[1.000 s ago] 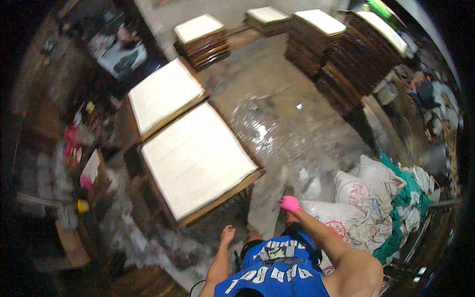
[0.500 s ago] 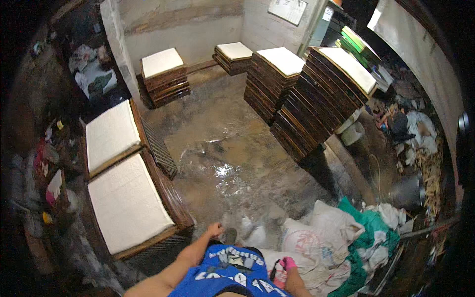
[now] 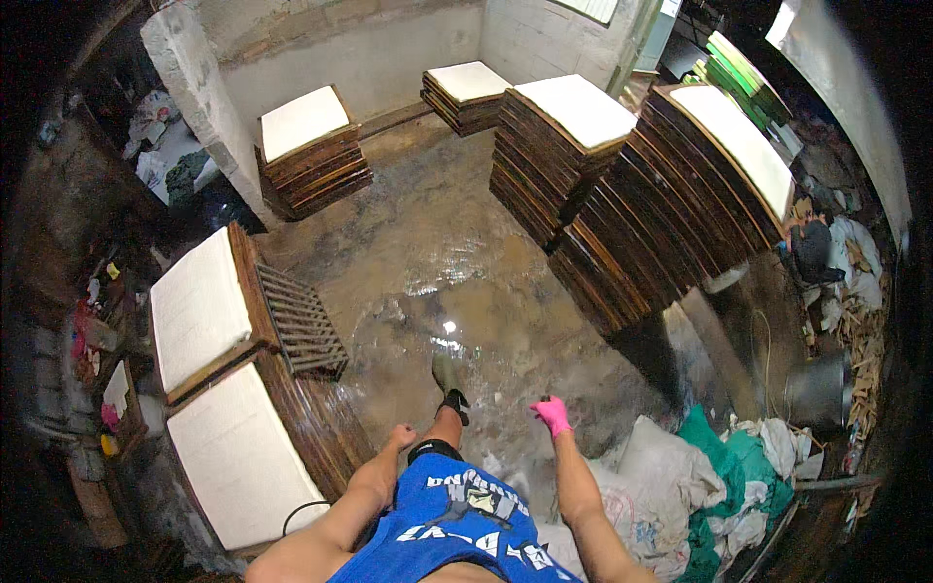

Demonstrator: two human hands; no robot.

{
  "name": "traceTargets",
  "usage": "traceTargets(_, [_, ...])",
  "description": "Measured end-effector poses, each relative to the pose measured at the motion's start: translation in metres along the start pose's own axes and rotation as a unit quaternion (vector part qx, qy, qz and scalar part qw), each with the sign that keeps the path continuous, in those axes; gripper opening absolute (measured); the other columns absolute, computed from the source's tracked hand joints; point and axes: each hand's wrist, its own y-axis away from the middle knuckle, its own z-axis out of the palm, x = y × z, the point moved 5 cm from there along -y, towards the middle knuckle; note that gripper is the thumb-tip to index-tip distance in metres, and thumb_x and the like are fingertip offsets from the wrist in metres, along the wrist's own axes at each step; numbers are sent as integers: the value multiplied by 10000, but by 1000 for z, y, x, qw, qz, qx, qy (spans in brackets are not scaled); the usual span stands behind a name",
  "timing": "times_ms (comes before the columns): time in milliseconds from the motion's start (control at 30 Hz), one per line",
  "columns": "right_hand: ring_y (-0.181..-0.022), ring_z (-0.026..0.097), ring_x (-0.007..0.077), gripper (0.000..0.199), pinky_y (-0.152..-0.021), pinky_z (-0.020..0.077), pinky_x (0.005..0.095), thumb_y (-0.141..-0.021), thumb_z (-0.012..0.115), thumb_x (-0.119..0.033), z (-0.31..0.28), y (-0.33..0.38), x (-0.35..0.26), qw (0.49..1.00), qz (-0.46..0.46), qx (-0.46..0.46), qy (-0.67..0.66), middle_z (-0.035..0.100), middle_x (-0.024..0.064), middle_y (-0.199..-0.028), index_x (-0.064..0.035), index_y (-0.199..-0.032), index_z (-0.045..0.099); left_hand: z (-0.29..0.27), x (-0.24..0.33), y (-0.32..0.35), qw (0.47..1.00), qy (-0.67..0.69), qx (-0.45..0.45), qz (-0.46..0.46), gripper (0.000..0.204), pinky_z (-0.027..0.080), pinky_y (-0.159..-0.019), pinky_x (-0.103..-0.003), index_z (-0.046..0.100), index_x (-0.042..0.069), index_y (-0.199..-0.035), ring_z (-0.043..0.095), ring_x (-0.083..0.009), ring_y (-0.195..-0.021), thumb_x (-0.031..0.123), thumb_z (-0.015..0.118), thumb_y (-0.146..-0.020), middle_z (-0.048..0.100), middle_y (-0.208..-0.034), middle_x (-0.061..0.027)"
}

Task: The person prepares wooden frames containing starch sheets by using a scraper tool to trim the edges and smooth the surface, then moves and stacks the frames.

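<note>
My left hand hangs by my left thigh with its fingers curled in, and nothing shows in it. It is nearest to a stack of dark wooden trays topped with a white sheet. In a pink glove, my right hand reaches forward over the wet floor, thumb and fingers apart and holding nothing. Below and right of it lie full white sacks. My booted foot is on the floor between the hands.
More tray stacks topped with white sheets stand around: one back left, one at the back, and tall ones at right. A slatted rack leans by the left stack. Green cloth covers some sacks. The floor is wet.
My right hand has swung forward and up from beside my hip, away from the sacks. A leg has stepped forward, and the view has moved ahead. The left hand stays near my thigh.
</note>
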Motion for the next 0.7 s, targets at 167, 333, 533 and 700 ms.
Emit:
traceTargets(167, [-592,646,223,102,-531,502,354,-746,627,-101,-50,-70,4,986,165,6,-25,652,106,-664,-14,-797,647,-90,48,-91,993,65,62,-76,350,509,-850,-414,713,79,-974,655,-338,-962,328,540,-800,683,-1034,-199])
traceTargets(333, [-757,687,307,306,-671,510,429,-747,603,-340,-74,-65,0,965,196,-26,171,690,163,-744,-57,-713,711,-193,131,-188,981,101,159,-37,287,483,-580,-308,677,137,-1047,590,-134,-609,346,567,-884,657,-726,-52])
traceTargets(533, [-781,682,322,232,-678,521,446,-756,614,-285,-51,-101,-73,960,221,-44,163,697,152,-794,-77,-736,713,-265,227,-287,971,206,124,6,288,476,-587,-316,673,141,-1076,599,-134,-642,340,579,-891,661,-788,-13])
traceTargets(700, [-759,678,316,212,-661,526,447,-760,614,-270,-27,-200,-143,961,225,-64,150,694,140,-786,-84,-716,706,-317,289,-378,966,254,-17,-54,283,482,-619,-324,657,89,-1085,599,-151,-674,267,557,-890,650,-833,-31])
